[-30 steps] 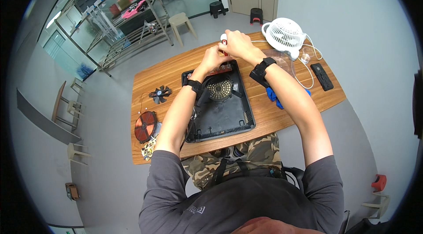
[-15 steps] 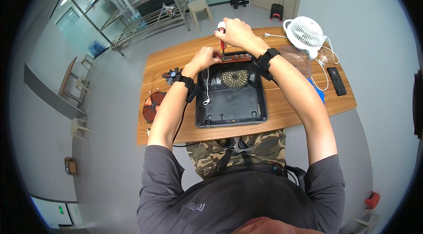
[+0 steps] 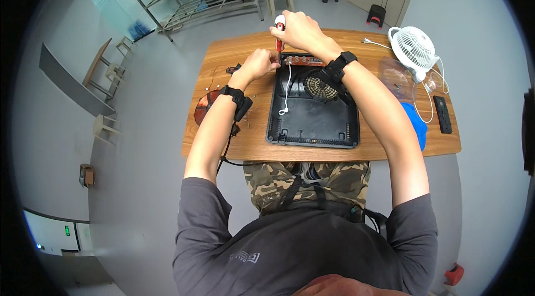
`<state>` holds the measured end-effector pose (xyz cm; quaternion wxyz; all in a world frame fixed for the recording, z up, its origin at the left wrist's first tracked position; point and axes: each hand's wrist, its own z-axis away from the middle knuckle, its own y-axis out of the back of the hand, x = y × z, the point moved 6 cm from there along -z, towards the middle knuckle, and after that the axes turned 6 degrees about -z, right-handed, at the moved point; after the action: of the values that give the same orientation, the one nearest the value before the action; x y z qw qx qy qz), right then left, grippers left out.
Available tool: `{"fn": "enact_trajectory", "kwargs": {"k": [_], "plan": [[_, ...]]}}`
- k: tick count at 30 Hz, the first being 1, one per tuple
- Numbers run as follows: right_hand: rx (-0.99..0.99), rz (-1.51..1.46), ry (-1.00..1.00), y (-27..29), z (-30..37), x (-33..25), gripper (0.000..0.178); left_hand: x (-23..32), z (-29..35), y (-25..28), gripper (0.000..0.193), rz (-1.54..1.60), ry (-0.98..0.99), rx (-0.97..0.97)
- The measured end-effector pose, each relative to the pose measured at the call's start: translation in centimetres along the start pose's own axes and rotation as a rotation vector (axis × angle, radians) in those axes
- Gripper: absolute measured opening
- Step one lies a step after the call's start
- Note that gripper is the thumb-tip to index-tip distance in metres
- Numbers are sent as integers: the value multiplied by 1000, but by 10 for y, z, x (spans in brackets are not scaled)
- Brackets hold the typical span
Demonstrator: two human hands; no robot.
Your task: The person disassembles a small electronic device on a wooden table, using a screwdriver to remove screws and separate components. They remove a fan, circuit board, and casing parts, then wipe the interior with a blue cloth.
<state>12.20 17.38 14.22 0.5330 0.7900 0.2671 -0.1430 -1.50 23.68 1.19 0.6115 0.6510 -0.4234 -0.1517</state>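
Observation:
My right hand (image 3: 301, 30) is closed round the red handle of a screwdriver (image 3: 280, 29), which stands nearly upright with its tip down. The tip is at the far left corner of a black plastic casing (image 3: 312, 123). My left hand (image 3: 259, 66) has its fingers closed at that same corner, beside the screwdriver's tip; what they hold, if anything, is hidden. Inside the casing's far edge sits a reddish circuit board strip (image 3: 304, 61). A white cable (image 3: 287, 90) runs down from it to a ring-shaped end. A round vent grille (image 3: 321, 87) is partly behind my right wrist.
Left on the wooden table (image 3: 253, 145) lies a copper-coloured coil disc (image 3: 204, 107), partly under my left forearm. On the right are a white fan (image 3: 413, 48), a clear plastic sheet (image 3: 394, 76), a blue cloth (image 3: 413, 123) and a black remote-like bar (image 3: 442, 114).
The screwdriver has moved from the circuit board strip to the casing's far left corner. My left hand has shifted left with it. The whole view has also turned slightly.

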Motion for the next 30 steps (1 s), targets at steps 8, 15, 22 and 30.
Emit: {"fn": "enact_trajectory", "kwargs": {"k": [8, 15, 22, 30], "plan": [[34, -81, -15, -7, 4, 5, 48, -14, 14, 7, 16, -147, 90, -92], [115, -139, -25, 8, 3, 17, 50, -64, 42, -8, 17, -332, 74, -194], [172, -121, -62, 30, 26, 43, 47, -96, 53, -36, 14, -440, 286, -445], [176, -94, -95, 41, 36, 61, 46, -107, 54, -58, 23, -501, 244, -493]]}}
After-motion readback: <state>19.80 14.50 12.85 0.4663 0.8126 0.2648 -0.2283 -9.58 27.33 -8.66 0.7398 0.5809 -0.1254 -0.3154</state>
